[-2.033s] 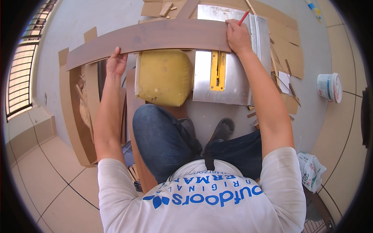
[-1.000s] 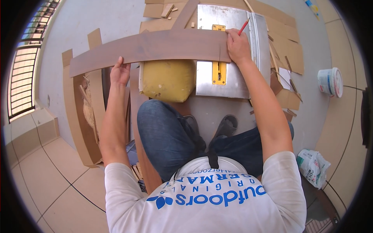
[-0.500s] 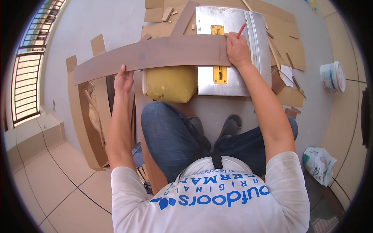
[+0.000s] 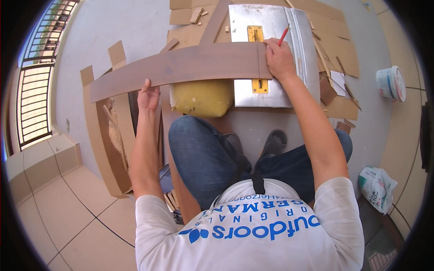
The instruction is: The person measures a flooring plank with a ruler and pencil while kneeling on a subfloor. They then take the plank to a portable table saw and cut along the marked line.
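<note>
A long brown wooden plank [image 4: 176, 63] lies across a silver metal saw table [image 4: 246, 101] with a yellow slotted insert [image 4: 260, 86]. A dark line crosses the plank close to its right end. Beneath the plank's near edge, my left hand [image 4: 148, 97] supports it with the thumb against the edge; the other fingers are partly hidden. At the right end, my right hand [image 4: 280, 61] is closed around a red pencil [image 4: 284, 35] pointing up and rests against the plank. Below the plank, beside the saw table, sits a dusty yellow rounded object [image 4: 201, 99].
On the left stands an open cardboard box [image 4: 104, 153] holding wood strips. Flattened cardboard [image 4: 346, 45] with wood offcuts lies beyond and right of the saw table. Farther right are a white bucket [image 4: 389, 84] and a plastic bag [image 4: 377, 189]. A railing [image 4: 37, 99] borders the left.
The view has shifted a little. The plank sits slightly nearer to me over the saw table. Both hands keep the same hold, with the pencil still in my right.
</note>
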The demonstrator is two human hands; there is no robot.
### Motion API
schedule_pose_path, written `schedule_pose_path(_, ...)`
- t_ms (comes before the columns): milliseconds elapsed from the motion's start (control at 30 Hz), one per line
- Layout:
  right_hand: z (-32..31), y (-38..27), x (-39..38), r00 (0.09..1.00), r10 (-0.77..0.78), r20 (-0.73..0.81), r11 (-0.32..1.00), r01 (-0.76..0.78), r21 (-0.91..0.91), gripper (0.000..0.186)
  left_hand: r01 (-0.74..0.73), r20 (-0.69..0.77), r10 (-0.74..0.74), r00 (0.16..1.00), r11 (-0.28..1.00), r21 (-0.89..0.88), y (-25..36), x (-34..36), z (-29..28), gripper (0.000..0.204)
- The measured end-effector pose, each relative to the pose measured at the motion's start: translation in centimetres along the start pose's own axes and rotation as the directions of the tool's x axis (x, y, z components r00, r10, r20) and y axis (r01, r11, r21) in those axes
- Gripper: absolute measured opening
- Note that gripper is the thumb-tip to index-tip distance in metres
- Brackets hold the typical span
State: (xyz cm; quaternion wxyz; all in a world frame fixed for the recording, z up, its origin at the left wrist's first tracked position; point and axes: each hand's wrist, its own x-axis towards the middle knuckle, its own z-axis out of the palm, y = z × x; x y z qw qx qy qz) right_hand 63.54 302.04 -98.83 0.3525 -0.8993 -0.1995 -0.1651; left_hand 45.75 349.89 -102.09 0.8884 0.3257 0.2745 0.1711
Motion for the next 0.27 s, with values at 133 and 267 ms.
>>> schedule_pose_path(133, 0.06, 0.05, -0.32, 0.999, -0.041, -0.025, 0.999, 0.041, 0.024, 0.018, -0.014, -0.038, 0.014, 0.999, 1.000, 0.021, -0.12, -0.01, -0.42, 0.041)
schedule_pose_path(267, -0.06, -0.13, -0.58, 0.999, -0.040, -0.002, 0.999, 0.040, 0.001, 0.018, -0.011, -0.022, 0.012, 1.000, 1.000, 0.027, -0.29, -0.03, -0.33, 0.041)
